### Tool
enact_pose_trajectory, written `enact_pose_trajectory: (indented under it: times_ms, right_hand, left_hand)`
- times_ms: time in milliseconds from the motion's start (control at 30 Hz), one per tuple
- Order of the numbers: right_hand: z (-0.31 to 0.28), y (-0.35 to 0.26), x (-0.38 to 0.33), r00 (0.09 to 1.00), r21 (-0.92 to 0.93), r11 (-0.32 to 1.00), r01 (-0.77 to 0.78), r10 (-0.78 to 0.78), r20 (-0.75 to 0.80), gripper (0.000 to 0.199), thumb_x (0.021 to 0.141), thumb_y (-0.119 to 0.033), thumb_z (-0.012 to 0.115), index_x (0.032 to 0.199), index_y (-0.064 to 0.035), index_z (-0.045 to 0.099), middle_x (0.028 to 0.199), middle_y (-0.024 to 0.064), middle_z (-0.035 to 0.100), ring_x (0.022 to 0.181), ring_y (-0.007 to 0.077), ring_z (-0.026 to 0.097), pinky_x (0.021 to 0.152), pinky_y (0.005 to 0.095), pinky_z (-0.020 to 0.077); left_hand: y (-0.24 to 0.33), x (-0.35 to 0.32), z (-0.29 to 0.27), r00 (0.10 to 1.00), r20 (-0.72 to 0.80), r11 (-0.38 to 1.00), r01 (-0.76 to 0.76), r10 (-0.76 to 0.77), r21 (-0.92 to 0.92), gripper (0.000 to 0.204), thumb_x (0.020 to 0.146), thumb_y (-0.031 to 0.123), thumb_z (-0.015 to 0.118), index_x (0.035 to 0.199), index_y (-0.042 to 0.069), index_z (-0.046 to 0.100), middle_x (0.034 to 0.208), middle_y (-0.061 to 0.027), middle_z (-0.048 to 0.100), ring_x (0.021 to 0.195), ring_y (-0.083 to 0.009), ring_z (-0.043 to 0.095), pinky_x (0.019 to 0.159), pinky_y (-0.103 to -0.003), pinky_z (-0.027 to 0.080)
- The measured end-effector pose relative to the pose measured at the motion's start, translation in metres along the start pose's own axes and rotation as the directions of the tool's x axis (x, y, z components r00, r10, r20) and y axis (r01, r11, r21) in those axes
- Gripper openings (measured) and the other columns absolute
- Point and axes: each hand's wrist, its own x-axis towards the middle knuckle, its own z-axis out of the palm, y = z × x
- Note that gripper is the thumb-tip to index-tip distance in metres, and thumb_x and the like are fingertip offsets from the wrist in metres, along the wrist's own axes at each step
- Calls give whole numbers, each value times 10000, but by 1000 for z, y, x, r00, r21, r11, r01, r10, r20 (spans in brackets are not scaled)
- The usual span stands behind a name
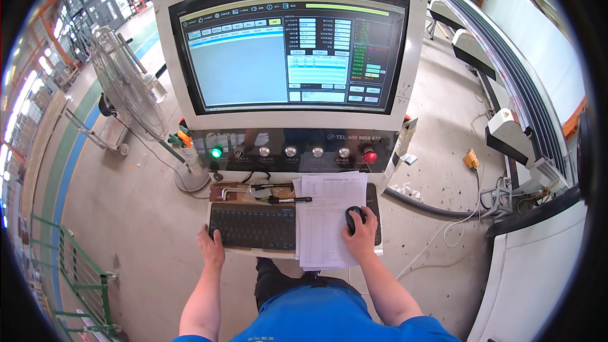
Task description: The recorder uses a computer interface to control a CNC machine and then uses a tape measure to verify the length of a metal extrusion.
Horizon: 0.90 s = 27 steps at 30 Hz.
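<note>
Rounded black mouse (349, 219), gripped under the right hand (361, 231), at the edge of white printed sheets (326, 234), flat black keyboard (253, 225), left hand (212, 248) loosely open at its corner

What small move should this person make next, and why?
Probably a slight slide of the mouse with the right hand: that hand rests on it, and the screen ahead is lit with tables, while the left hand is only by the left edge of the keyboard.
</note>
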Motion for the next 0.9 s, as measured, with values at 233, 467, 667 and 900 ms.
enact_pose_trajectory:
  times_ms: [233, 467, 667, 900]
  right_hand:
    - [-3, -6, 3, 999, 61, 998, -14, 12, 33, 486, 750, -122, 780, 1222, -131, 664, 1378, 213, 486, 1204, 414, 531, 1016, 482, 470]
    - [0, -3, -1, 1000, 59, 998, -1, -1, 23, 474, 758, -115, 784, 1218, -129, 667, 1382, 213, 486, 1189, 415, 548, 1000, 475, 489]
    - [-2, -4, 0, 998, 59, 997, -54, 52, 42, 464, 762, -146, 778, 1216, -142, 681, 1385, 217, 492, 1227, 416, 522, 1024, 481, 466]
    - [0, -5, 11, 999, 76, 997, -30, 28, 30, 476, 757, -135, 785, 1221, -140, 678, 1374, 219, 494, 1212, 421, 528, 1024, 481, 465]
  left_hand:
    - [-1, 1, -1, 1000, -4, 1000, 1, -1, -18, 666, 1051, 466, 446, 1464, -52, 382, 1435, -270, 459, 1358, -424, 401, 1163, -488, 294]
    - [5, 1, -3, 1000, 2, 1000, 1, -1, -22, 672, 1051, 464, 446, 1465, -60, 380, 1442, -277, 456, 1359, -427, 400, 1163, -487, 294]
    - [14, 4, -7, 1000, 25, 999, 13, -12, -37, 669, 1051, 445, 461, 1468, -70, 369, 1448, -280, 452, 1365, -433, 394, 1166, -489, 290]
    - [7, 3, -1, 1000, 8, 999, -4, 4, -43, 663, 1050, 430, 470, 1467, -76, 375, 1455, -282, 440, 1362, -434, 397, 1157, -493, 299]
